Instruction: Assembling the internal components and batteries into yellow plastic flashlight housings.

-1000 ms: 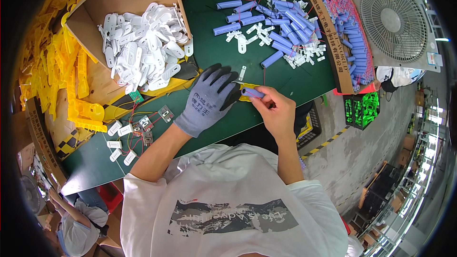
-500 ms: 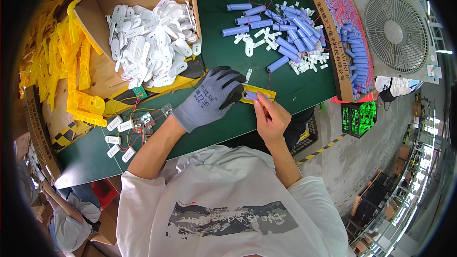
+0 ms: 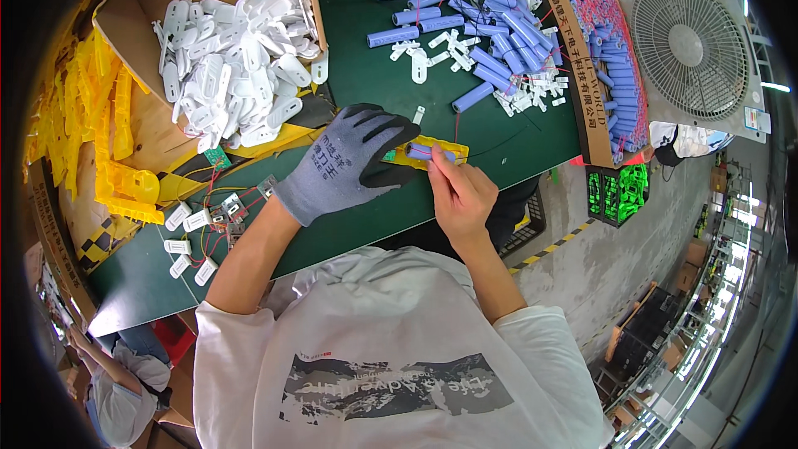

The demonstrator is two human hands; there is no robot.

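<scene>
My left hand [image 3: 342, 162], in a grey-blue glove with black fingertips, grips the left end of a yellow plastic casing [image 3: 460, 155] over the green table. A purple cylindrical battery [image 3: 419, 151] lies in the casing, and a bit of green shows by the glove's fingertips. My bare right hand [image 3: 467, 204] has its thumb and forefinger closed on the battery's near side; its other fingers are curled in. A thin dark wire runs off to the right of the casing. Just beyond the casing lies a small white tab [image 3: 419, 115].
A cardboard box [image 3: 125, 33] of white plastic covers stands at left, beside piled yellow casings [image 3: 108, 141]. Wired circuit boards [image 3: 226, 214] lie nearer. Loose batteries [image 3: 499, 41] and white pieces are at the back; a battery carton [image 3: 573, 75] and a fan [image 3: 688, 46] stand right.
The view has shifted, so the table things sit further left. My right fingers have moved a little toward the battery's middle, and more of the battery shows beside the glove.
</scene>
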